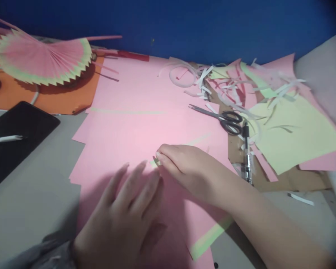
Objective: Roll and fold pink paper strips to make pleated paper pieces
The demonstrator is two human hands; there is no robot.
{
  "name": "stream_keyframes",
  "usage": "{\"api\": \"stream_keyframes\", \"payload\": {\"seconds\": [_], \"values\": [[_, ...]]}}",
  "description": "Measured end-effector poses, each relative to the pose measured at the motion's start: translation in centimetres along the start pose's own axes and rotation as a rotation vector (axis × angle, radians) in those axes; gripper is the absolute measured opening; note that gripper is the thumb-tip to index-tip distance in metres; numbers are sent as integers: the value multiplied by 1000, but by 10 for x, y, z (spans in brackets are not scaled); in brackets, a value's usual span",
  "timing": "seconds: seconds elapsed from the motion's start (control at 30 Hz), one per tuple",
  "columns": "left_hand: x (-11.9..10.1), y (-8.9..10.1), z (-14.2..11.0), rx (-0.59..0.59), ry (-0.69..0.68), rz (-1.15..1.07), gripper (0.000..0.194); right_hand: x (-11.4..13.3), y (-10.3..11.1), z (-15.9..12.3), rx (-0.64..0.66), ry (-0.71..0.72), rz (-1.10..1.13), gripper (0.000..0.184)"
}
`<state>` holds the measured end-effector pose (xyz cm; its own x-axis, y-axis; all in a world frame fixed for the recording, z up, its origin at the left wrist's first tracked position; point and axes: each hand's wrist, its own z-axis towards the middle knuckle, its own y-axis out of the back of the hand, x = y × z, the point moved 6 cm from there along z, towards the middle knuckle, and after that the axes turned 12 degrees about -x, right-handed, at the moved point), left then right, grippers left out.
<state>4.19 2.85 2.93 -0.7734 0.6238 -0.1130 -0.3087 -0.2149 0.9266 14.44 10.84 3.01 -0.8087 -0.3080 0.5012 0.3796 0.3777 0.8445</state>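
My left hand [123,220] lies flat with fingers stretched out on a large pink paper sheet [134,127], holding nothing. My right hand [187,168] rests just beyond it, fingers curled down and pressed together on a thin pale green paper strip [156,162] at the fingertips. Another pale green strip [210,237] runs under my right forearm near the sheet's lower edge.
Black-handled scissors [226,119] and a pen [248,157] lie right of the hands on brown card. Yellow and pink sheets [296,134] with paper trimmings [226,82] are at the right. A pleated pink fan [42,59] on orange paper sits far left; a black tablet [14,134] with stylus at left.
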Motion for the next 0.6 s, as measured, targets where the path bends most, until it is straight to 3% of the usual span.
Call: {"api": "stream_keyframes", "payload": {"seconds": [0.2, 0.47, 0.6], "values": [[12, 0, 0, -6, 2, 37, 70, 6, 7, -5, -77, 38, -29, 30], [17, -13, 0, 77, -49, -50, 84, 7, 9, -6, -63, 41, -68, 27], [18, -13, 1, 63, -67, -65, 92, 12, 16, -1, -55, 67, -208, 32]]}}
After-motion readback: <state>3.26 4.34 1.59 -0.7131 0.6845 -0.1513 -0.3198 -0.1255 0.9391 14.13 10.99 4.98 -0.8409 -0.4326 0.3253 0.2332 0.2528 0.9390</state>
